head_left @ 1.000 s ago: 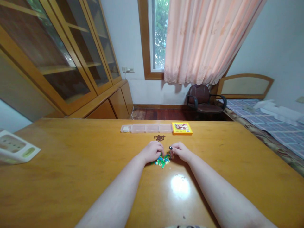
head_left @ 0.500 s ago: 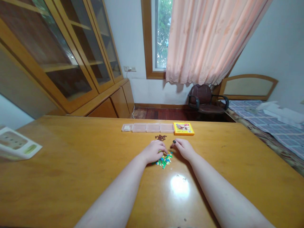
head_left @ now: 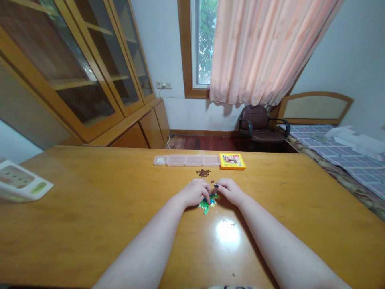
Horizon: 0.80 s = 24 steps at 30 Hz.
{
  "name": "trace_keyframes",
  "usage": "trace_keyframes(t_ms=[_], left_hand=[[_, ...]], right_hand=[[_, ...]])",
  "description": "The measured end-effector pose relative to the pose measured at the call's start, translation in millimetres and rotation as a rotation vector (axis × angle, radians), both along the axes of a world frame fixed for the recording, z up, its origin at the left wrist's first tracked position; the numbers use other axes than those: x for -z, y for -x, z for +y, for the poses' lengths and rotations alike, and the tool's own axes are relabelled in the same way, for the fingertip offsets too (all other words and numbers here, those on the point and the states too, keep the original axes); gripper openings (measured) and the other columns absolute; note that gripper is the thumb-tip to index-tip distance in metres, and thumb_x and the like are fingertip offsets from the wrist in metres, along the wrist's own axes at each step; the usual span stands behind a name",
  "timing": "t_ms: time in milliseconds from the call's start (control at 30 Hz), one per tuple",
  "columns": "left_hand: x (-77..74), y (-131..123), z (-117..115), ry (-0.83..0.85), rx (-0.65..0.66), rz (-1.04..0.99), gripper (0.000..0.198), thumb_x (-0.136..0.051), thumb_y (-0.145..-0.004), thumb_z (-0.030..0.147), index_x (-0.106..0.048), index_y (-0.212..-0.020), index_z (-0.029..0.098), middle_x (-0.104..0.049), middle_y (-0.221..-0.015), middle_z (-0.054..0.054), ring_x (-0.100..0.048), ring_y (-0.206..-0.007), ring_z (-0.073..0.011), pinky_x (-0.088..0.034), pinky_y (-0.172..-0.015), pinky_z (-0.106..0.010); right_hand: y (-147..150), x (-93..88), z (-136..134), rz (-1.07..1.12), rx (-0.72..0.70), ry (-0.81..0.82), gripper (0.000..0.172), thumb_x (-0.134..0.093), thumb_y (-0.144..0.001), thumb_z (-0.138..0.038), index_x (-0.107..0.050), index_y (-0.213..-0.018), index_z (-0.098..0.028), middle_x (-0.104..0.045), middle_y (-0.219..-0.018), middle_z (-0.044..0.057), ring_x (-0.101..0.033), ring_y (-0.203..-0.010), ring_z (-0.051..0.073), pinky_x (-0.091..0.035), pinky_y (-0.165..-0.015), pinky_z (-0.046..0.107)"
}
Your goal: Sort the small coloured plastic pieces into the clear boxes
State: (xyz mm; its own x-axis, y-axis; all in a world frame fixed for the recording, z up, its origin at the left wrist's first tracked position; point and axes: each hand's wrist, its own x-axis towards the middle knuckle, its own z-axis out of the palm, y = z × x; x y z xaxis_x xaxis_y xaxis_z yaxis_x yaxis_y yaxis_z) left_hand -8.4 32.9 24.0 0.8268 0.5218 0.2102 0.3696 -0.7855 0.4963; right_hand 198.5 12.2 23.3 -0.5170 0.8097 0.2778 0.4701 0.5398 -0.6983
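Note:
A small pile of green, blue and pale yellow pieces (head_left: 206,207) lies on the wooden table. My left hand (head_left: 197,192) rests over the pile's left side, its fingers bent down into the pieces and hiding part of them. At the pile's upper right edge is my right hand (head_left: 229,190), thumb and fingers closed together; anything between them is too small to make out. Just beyond the hands sits a heap of brown pieces (head_left: 203,173), with a single brown piece (head_left: 212,182) apart from it, near my right hand.
Behind the heaps lie a clear compartment box (head_left: 193,160) and a yellow box (head_left: 232,161). A white object (head_left: 24,180) stands at the table's left (head_left: 90,208). A chair (head_left: 258,124) is beyond the far edge.
My right hand has moved left and closer to the pile, away from a brown piece now lying alone. My left fingers have shifted slightly over the pieces.

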Motion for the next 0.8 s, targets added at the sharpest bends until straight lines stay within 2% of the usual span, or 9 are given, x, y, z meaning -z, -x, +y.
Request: trace_keyframes(t_ms=[200,400,633,800], left_hand=[[4.8,3.0,4.1,-0.072,-0.098,0.060,0.033,-0.054,-0.073,0.004,-0.074,-0.073,0.030,-0.067,-0.080,0.003,-0.054,-0.081,-0.0129,-0.037,-0.080,-0.028],[5.0,5.2,6.4,-0.120,-0.187,0.090,0.031,-0.054,-0.073,0.005,-0.074,-0.074,0.029,-0.067,-0.083,0.002,-0.054,-0.082,-0.0143,-0.038,-0.080,-0.029],[-2.3,3.8,4.5,-0.110,-0.243,0.060,0.034,-0.050,-0.074,0.004,-0.074,-0.074,0.027,-0.065,-0.081,0.000,-0.053,-0.081,-0.0144,-0.040,-0.079,-0.028],[-2.9,3.8,4.5,-0.077,-0.231,0.050,0.033,-0.049,-0.073,0.004,-0.074,-0.072,0.026,-0.065,-0.081,0.000,-0.053,-0.083,-0.0150,-0.040,-0.081,-0.029]], right_hand=[[1.4,-1.3,-0.5,0.004,-0.049,0.012,0.061,-0.028,-0.090,-0.058,-0.066,-0.070,-0.015,-0.062,-0.065,0.006,-0.055,-0.064,0.016,-0.042,-0.064,0.027],[3.6,-3.5,-1.0,-0.017,-0.129,0.036,0.058,-0.029,-0.090,-0.058,-0.069,-0.080,-0.016,-0.065,-0.072,0.006,-0.057,-0.070,0.017,-0.041,-0.068,0.028],[1.3,-1.1,0.0,-0.047,-0.006,-0.003,0.059,-0.029,-0.091,-0.055,-0.063,-0.065,-0.015,-0.059,-0.061,0.004,-0.052,-0.062,0.015,-0.038,-0.062,0.026],[2.9,-4.4,-1.4,-0.049,-0.073,-0.015,0.055,-0.030,-0.092,-0.054,-0.067,-0.074,-0.017,-0.061,-0.066,0.004,-0.053,-0.066,0.016,-0.038,-0.065,0.026]])
